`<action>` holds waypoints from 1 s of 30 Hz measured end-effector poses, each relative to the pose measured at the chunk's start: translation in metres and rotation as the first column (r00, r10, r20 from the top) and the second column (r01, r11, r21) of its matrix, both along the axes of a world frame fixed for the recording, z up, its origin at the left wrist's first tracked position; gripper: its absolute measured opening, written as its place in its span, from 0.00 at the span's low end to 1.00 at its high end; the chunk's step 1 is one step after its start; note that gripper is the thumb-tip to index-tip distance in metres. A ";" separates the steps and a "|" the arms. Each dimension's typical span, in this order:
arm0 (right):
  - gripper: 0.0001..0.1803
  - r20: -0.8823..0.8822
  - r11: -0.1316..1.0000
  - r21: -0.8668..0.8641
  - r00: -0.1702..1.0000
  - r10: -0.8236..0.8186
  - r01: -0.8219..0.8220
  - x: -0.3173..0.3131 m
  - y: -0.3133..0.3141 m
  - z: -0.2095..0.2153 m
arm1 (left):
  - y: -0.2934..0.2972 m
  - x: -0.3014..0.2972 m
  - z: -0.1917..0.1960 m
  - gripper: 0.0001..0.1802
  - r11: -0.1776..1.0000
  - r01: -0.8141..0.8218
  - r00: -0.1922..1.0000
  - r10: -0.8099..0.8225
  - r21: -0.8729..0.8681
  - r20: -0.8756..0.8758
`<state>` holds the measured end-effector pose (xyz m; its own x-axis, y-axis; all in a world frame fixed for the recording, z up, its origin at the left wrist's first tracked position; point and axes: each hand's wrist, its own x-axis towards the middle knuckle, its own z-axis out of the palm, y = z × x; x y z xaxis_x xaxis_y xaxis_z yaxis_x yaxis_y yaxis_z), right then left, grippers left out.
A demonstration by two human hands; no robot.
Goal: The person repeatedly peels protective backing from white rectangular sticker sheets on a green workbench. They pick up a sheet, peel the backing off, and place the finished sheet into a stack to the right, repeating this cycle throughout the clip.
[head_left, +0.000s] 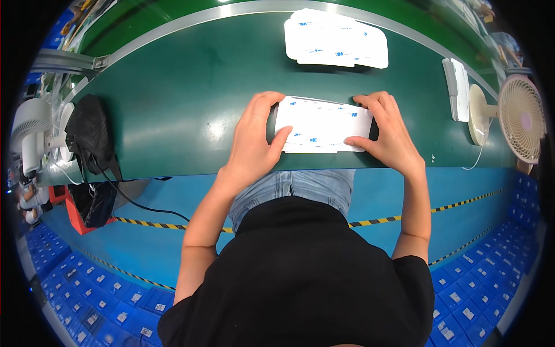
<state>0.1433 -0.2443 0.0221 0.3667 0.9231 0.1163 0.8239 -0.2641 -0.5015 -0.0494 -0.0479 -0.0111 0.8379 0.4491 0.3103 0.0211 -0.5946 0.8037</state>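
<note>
A stack of flat white rounded-corner sheets with small blue print [321, 124] sits near the front edge of the green table [173, 127]. My left hand [254, 136] grips its left end, fingers behind the far corner and thumb on the near left part. At the opposite end my right hand [393, 133] holds it, with the thumb over the lower right corner and the fingertips at the far edge. The sheets are slightly uneven along the near edge. Beyond my hands lies a bigger, loosely fanned pile of similar white sheets [335, 40].
At the right, another white stack [457, 89] lies beside a cream desk fan [520, 118]. To the left are a white fan [37, 124] and a black mesh bag [91, 130]. An orange bin [78, 214] stands below. Blue boxes [104, 301] cover the floor behind.
</note>
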 end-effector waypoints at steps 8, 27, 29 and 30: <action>0.22 -0.279 0.998 0.064 0.960 0.000 0.019 -0.001 0.004 0.007 | -0.010 -0.007 -0.002 0.27 0.964 0.023 0.983 0.027 -0.266 0.182; 0.25 0.165 0.897 0.438 0.986 -0.017 -0.058 -0.020 0.013 -0.001 | -0.015 -0.012 0.002 0.17 0.960 0.143 0.980 -0.105 -0.240 0.166; 0.24 0.142 0.902 0.431 0.989 -0.030 -0.035 -0.021 0.011 -0.006 | -0.012 -0.014 0.000 0.16 0.978 0.158 0.978 -0.136 -0.137 0.156; 0.24 0.132 0.904 0.426 0.991 -0.038 -0.022 -0.021 0.009 -0.008 | -0.011 -0.014 -0.001 0.15 0.982 0.166 0.977 -0.152 -0.086 0.151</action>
